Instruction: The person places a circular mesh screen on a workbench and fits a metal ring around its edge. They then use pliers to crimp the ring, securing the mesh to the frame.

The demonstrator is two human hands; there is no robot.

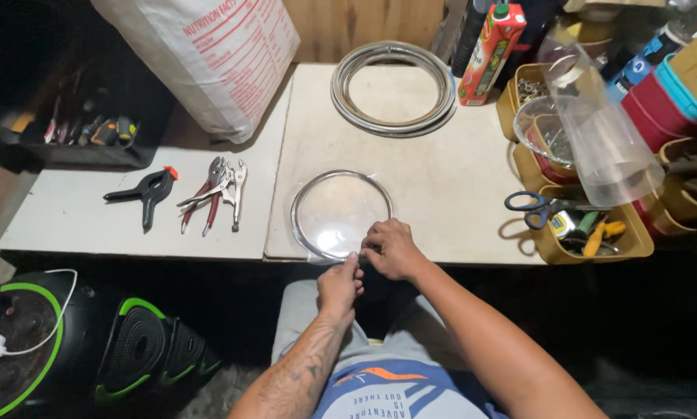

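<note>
Both hands meet right at the front edge of the worktop. The right hand is curled over the near rim of the round metal ring with clear film, fingers pinching it shut. The left hand comes up from below, fingertips closed on the film's edge hanging off the front. Forearms angle in from the lap. Further back sits a bigger ring; pliers and a black clamp lie left, scissors right.
</note>
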